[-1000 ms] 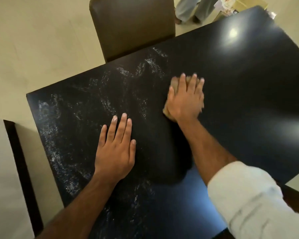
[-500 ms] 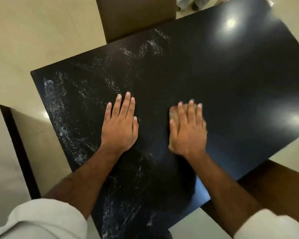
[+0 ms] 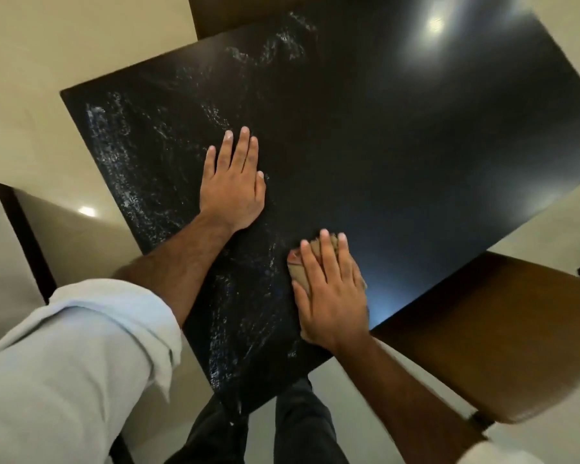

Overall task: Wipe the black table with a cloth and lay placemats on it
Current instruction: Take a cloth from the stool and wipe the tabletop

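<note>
The black table (image 3: 399, 135) fills the middle of the head view, with whitish wet streaks (image 3: 114, 162) across its left half and near corner. My right hand (image 3: 330, 296) presses flat on a small tan cloth (image 3: 297, 274) close to the table's near edge; only the cloth's left side and a bit between the fingers show. My left hand (image 3: 235, 185) lies palm down on the tabletop, fingers together and holding nothing, up and to the left of the cloth. No placemat is in view.
A brown chair seat (image 3: 503, 333) stands at the table's near right edge. Another brown chair (image 3: 235, 11) is pushed in at the far side. A dark frame edge (image 3: 24, 239) runs along the left. My legs (image 3: 298, 426) show below the table corner, over pale floor.
My right hand has dragged the cloth from the table's middle back toward the near edge. My left hand has stayed flat on the table. The view has tilted further down.
</note>
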A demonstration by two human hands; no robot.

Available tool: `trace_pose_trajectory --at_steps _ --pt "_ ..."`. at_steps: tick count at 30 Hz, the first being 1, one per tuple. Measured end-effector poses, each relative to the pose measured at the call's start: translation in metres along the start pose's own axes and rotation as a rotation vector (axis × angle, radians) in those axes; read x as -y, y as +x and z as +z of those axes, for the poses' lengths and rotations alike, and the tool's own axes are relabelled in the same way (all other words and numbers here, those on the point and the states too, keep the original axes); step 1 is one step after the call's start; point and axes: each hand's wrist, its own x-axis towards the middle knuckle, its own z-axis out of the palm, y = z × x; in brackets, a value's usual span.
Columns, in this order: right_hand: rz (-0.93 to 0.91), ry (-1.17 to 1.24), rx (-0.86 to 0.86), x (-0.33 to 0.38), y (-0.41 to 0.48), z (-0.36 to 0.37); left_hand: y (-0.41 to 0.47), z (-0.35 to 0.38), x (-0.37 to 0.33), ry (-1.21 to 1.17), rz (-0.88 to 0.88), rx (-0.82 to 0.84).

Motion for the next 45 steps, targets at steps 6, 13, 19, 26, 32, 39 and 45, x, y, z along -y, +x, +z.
trace_pose_trajectory --at_steps 6,13,19,26,32,39,45 --pt "0.203 0.058 -0.092 -0.006 0.040 -0.010 -0.049 -0.028 0.007 -0.190 -0.055 0.048" --pt "-0.073 0.064 -0.154 0.043 0.037 0.006 -0.144 0.005 -0.004 -0.050 -0.149 0.063" --pt "-0.103 0.252 0.015 0.018 -0.030 0.004 -0.174 0.010 -0.019 -0.104 -0.207 0.004" --pt "0.142 0.545 -0.358 -0.055 0.030 -0.056 -0.226 0.022 -0.065 -0.175 -0.263 -0.140" --pt "0.036 0.265 -0.306 -0.087 0.058 -0.032 -0.233 0.069 -0.151 -0.033 0.001 -0.078" --pt "-0.011 0.158 -0.342 -0.087 0.064 -0.012 -0.208 0.069 -0.098 0.028 -0.101 -0.169" --pt "0.020 0.123 -0.364 -0.083 0.061 -0.007 -0.149 0.052 -0.108 0.046 -0.220 -0.189"
